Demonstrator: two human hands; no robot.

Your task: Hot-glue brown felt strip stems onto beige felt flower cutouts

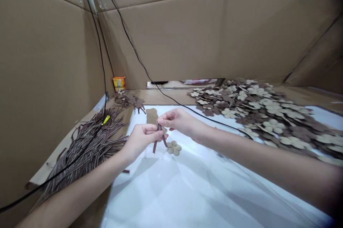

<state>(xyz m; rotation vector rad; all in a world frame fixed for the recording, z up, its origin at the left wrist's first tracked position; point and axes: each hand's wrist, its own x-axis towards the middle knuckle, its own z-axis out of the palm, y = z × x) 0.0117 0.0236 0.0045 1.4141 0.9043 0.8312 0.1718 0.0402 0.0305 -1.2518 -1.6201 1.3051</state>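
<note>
Brown striped ribbon strip (158,135) is bent into a narrow loop, held just above the white sheet (193,192) on the desk (163,96), with both ends hanging down. Left hand (140,140) pinches it near the crossing point, its fingers (152,130) closed narrow around the ribbon. Right hand (178,120) comes in from the right, its fingers (164,118) closed narrow on top of the same loop; the fingertips hide part of the grip. Both hands are close together, just beside each other. Beige flower cut-out (174,148) lies flat on the sheet just below and right of the ribbon, apparently not touching it. Tan strip (152,115) lies on the sheet behind the hands, material unclear. Left of the hands is a big heap of loose striped ribbons (88,147) with a yellow tag (106,120) on top. Farther back are a small heap of brown cut-outs (130,100) and a yellow-orange box (119,83). On the right, a large pile of beige and brown flower cut-outs (254,110) spreads over the sheet. Black cable (139,60) hangs in front of the cardboard walls (214,31).
</note>
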